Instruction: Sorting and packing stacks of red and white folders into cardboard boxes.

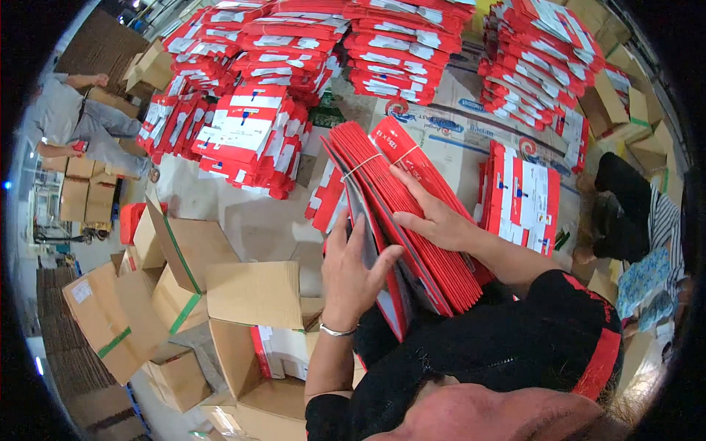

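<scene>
currently, a bundle of flat red cartons lies slanted between the person's two hands, close in front of the torso; a pale band crosses it near the far end. left hand: fingers spread, thumb held away, at the bundle's left side; firmness of contact cannot be told. right hand: laid over the bundle's red edges, some fingers hidden, so grip cannot be told. hands apart from each other. carton stack beyond the right forearm; open brown box left of the left forearm.
</scene>
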Demonstrator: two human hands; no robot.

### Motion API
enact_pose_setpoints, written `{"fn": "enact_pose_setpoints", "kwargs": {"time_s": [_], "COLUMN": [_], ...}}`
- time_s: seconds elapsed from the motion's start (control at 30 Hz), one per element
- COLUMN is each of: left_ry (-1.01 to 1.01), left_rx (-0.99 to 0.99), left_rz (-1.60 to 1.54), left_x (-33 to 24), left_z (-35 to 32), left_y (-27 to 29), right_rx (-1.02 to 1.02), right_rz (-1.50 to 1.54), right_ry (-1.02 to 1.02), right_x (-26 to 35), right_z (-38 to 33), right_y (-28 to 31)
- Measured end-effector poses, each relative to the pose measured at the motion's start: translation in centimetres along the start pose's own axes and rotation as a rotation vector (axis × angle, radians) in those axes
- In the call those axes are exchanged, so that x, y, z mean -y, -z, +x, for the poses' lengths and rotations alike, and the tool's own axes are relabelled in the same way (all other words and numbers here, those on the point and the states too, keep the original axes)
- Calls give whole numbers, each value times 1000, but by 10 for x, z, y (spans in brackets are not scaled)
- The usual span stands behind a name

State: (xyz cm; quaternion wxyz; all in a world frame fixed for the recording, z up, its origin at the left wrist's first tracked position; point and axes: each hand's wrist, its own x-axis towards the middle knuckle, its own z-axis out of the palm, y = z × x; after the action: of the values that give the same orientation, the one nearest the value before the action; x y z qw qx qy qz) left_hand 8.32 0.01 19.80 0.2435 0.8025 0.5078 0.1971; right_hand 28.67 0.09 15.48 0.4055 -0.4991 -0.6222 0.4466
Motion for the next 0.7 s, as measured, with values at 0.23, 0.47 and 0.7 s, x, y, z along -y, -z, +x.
{"fn": "enact_pose_setpoints", "kwargs": {"time_s": [0.23,0.47,0.7], "left_ry": [-16,-100,-20], "left_rx": [-25,-130,-138], "left_rz": [-150,-196,17], "left_x": [-3,14,0], "left_z": [-1,-12,-7], "left_y": [-12,-10,-16], "right_rx": [19,-16,2], "right_rz": [-19,-2,22], "right_ry": [-49,-51,-1], "right_x": [7,4,5], "right_z": [-1,-5,-1], "right_y": [9,2,-10]}}
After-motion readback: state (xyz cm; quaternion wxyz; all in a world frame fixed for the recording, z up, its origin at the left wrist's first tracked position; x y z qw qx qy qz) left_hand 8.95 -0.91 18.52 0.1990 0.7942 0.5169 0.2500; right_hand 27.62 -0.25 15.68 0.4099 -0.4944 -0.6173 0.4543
